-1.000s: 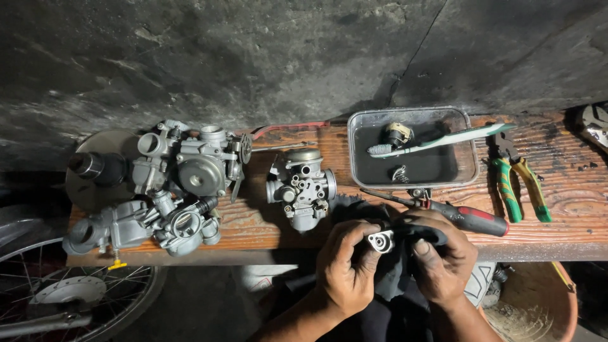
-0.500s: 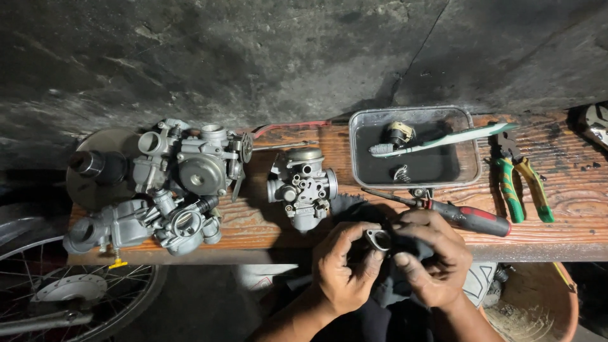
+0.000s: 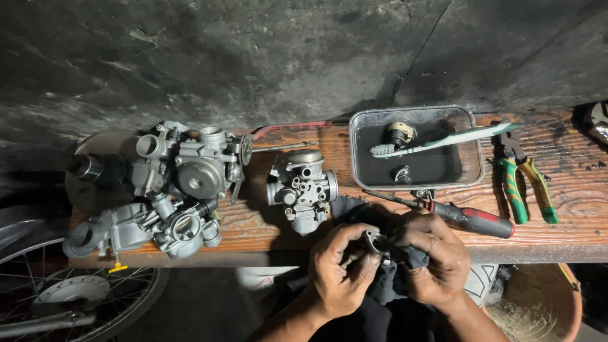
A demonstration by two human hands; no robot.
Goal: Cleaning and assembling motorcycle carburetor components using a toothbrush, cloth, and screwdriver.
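Note:
My left hand [image 3: 339, 269] and my right hand [image 3: 430, 256] meet in front of the wooden bench [image 3: 570, 209]. Between them sits a small round metal carburetor part [image 3: 376, 242], pinched by my left fingers. My right hand presses a dark cloth [image 3: 405, 266] against that part. Just beyond my hands a small grey carburetor [image 3: 302, 188] stands on the bench.
A cluster of larger carburetor bodies [image 3: 174, 183] lies at the bench's left. A metal tray [image 3: 415, 161] of dark liquid holds small parts and a toothbrush [image 3: 443, 140]. A red-handled screwdriver [image 3: 472, 218] and green pliers [image 3: 522, 180] lie right. A spoked wheel [image 3: 57, 304] and bucket [image 3: 538, 307] sit below.
My hands have turned the metal part and drawn closer together, the right one folding the cloth further over it. Everything on the bench stays put.

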